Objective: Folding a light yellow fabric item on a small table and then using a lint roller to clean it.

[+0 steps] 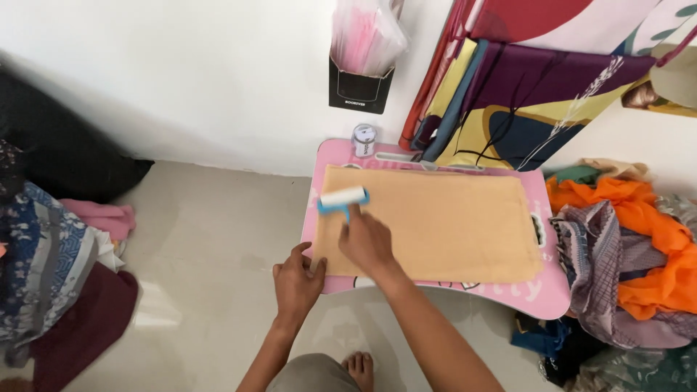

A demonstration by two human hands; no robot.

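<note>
1. I see my right hand (367, 243) wrapped around the blue handle of a lint roller (343, 199), its white roll lying on the far left corner of the tan cloth (435, 225).
2. My left hand (296, 282) presses the cloth's near left edge, fingers seemingly spread flat, pinching nothing.
3. The cloth lies spread across the pink worktop (552, 294).
4. A small tape roll (364, 140) stands at the worktop's far edge.
5. Orange fabric (653, 247) is heaped to the right.

One lint roller (343, 199), one folded cloth (435, 225), one pink table (552, 294), two hands.
</note>
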